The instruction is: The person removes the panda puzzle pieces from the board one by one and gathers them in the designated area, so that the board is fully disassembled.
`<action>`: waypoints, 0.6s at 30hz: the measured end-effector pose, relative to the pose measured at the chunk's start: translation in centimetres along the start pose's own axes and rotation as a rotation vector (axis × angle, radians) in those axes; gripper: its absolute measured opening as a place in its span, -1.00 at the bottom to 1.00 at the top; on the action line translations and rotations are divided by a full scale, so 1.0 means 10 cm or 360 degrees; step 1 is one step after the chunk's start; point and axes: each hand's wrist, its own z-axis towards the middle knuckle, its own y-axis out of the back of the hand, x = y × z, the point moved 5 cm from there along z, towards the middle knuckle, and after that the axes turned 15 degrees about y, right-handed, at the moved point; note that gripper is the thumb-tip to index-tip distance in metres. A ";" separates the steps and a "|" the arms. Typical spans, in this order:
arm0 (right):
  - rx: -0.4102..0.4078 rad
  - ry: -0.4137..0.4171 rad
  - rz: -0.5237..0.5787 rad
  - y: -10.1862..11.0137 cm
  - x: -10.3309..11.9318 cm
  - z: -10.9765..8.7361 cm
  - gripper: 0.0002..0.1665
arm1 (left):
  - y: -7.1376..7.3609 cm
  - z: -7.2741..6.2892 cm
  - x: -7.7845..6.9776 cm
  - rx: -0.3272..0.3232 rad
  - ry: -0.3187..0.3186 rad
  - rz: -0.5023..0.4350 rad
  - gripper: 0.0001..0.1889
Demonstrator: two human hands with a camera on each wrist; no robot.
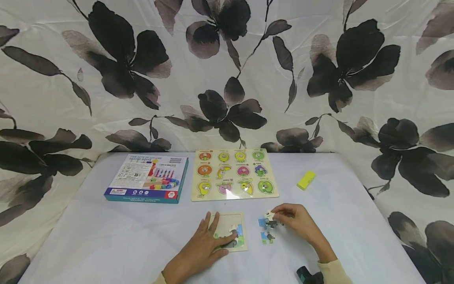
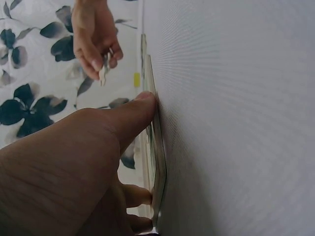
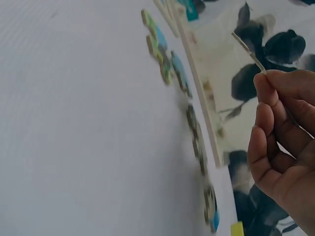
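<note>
Tabletop play area [image 1: 106, 236]: puzzles [image 1: 228, 221], floral backdrop [image 1: 227, 79]

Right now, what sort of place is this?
Likely an improvised indoor puzzle station, home or studio unclear: a plain white tabletop, a creased white fabric backdrop with black flowers behind it, and a pale square jigsaw tray.

Hands [image 1: 203, 244] [image 1: 299, 223]: two. Tray [image 1: 230, 218]: one. Held piece [image 2: 102, 75]: one. Loose pieces [image 1: 264, 238]: at least four. Board [image 1: 232, 159]: one. Board pictures [image 1: 265, 186]: twelve. Box [image 1: 142, 177]: one. Block [image 1: 306, 180]: one.

Bare L hand [image 1: 203, 246] & R hand [image 1: 299, 223], pale cream-yellow L slv. [image 1: 160, 280] & matching R slv. [image 1: 334, 273]
</note>
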 end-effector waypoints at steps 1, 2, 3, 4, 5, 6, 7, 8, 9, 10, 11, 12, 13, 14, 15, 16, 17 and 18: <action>-0.0012 -0.0016 0.0001 0.03 -0.02 -0.04 -0.74 | 0.00 0.00 0.00 -0.0004 -0.0006 -0.0003 -0.51; -0.0019 -0.0031 -0.0007 0.06 -0.05 -0.07 -0.74 | 0.00 0.00 0.00 -0.0008 -0.0008 -0.0007 -0.51; -0.0031 -0.0044 -0.0023 0.09 -0.07 -0.10 -0.74 | 0.00 0.00 0.00 -0.0011 -0.0009 -0.0006 -0.51; -0.0038 -0.0058 -0.0032 0.11 -0.10 -0.13 -0.74 | 0.01 -0.01 0.00 -0.0014 -0.0014 -0.0007 -0.51; -0.0050 -0.0071 -0.0043 0.13 -0.12 -0.16 -0.74 | 0.00 -0.01 0.01 -0.0012 -0.0012 -0.0008 -0.51; -0.0052 -0.0074 -0.0061 0.15 -0.14 -0.19 -0.74 | 0.00 -0.01 0.01 -0.0014 -0.0012 -0.0009 -0.51; -0.0062 -0.0084 -0.0074 0.17 -0.16 -0.22 -0.74 | 0.00 -0.01 0.01 -0.0012 -0.0011 -0.0010 -0.51; -0.0062 -0.0082 -0.0085 0.18 -0.17 -0.24 -0.73 | 0.00 -0.01 0.01 -0.0009 -0.0008 -0.0009 -0.51; -0.0067 -0.0083 -0.0087 0.19 -0.18 -0.26 -0.73 | 0.00 -0.01 0.01 -0.0005 -0.0007 -0.0009 -0.51; -0.0067 -0.0082 -0.0088 0.20 -0.19 -0.28 -0.73 | -0.01 0.00 0.01 -0.0003 -0.0005 -0.0008 -0.51; -0.0068 -0.0072 -0.0093 0.21 -0.19 -0.30 -0.73 | -0.01 0.00 0.02 0.0002 0.0003 -0.0007 -0.51; -0.0055 -0.0063 -0.0095 0.21 -0.20 -0.32 -0.73 | -0.02 0.00 0.02 0.0007 0.0007 -0.0005 -0.51; -0.0048 -0.0063 -0.0092 0.21 -0.20 -0.33 -0.73 | -0.02 0.01 0.02 0.0014 0.0014 -0.0003 -0.51; -0.0035 -0.0057 -0.0096 0.20 -0.21 -0.35 -0.73 | -0.03 0.01 0.02 0.0017 0.0019 -0.0001 -0.51; -0.0027 -0.0059 -0.0099 0.20 -0.21 -0.36 -0.73 | -0.03 0.01 0.02 0.0019 0.0021 0.0001 -0.51; -0.0017 -0.0051 -0.0103 0.20 -0.22 -0.38 -0.74 | -0.03 0.01 0.02 0.0019 0.0021 0.0005 -0.51; -0.0005 -0.0035 -0.0112 0.19 -0.22 -0.39 -0.75 | -0.03 0.02 0.02 0.0018 0.0022 0.0006 -0.51; 0.0002 -0.0032 -0.0113 0.18 -0.23 -0.40 -0.76 | -0.03 0.02 0.03 0.0016 0.0020 0.0009 -0.51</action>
